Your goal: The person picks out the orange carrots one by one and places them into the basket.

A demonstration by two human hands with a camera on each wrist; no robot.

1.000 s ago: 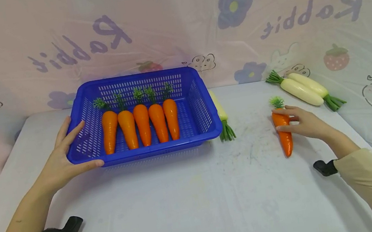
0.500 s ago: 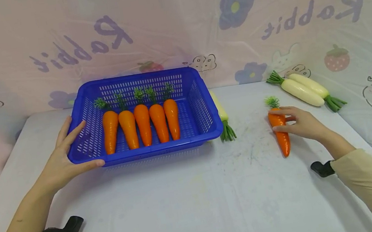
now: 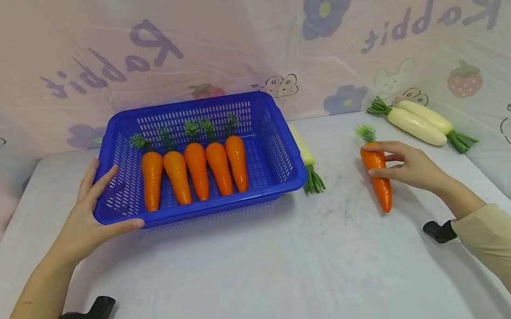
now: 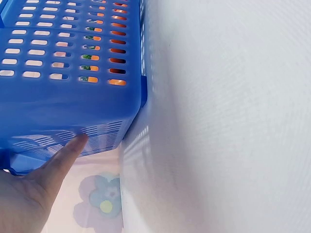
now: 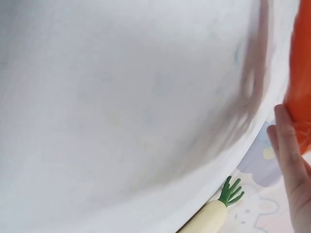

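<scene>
In the head view my right hand pinches an orange carrot with a green leafy top between thumb and fingers. The carrot's tip points toward me. In the right wrist view the carrot seems held off the table, its shadow lying apart from it. My left hand is spread at the left end of a blue slotted basket, thumb along the front rim and fingers at the left side. The left wrist view shows a straight finger against the basket's wall. Inside, several carrots lie side by side, tops to the back.
A white radish lies by the basket's right side, partly hidden behind it. Two more white radishes lie together at the back right of the white table. A patterned sheet hangs behind the table.
My right hand has moved left and slightly away from me with the carrot, which appears to have risen a little. The left hand and basket stay in place.
</scene>
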